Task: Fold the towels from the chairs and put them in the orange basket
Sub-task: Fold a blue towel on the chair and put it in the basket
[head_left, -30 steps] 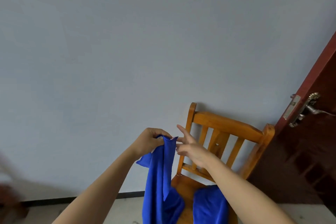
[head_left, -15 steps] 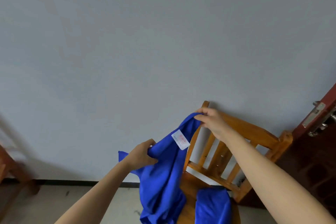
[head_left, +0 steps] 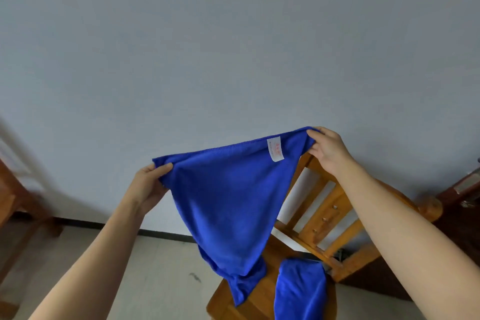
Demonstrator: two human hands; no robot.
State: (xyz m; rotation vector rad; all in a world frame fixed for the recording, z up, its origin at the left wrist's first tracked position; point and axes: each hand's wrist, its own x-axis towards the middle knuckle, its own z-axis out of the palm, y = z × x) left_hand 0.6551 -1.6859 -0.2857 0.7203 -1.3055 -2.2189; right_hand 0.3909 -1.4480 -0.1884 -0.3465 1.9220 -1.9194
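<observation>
A blue towel (head_left: 228,197) hangs spread between both hands, its lower tip reaching the seat of the wooden chair (head_left: 324,215) at 5 o'clock. The left hand (head_left: 149,184) pinches the top corner at 9 o'clock. The right hand (head_left: 328,149), at 1 o'clock, has its fingers (head_left: 313,133) curled round the other corner, near a white label (head_left: 275,149). A second blue towel (head_left: 301,291) lies on the seat. The blurred wooden furniture (head_left: 15,202) far left may be another chair.
</observation>
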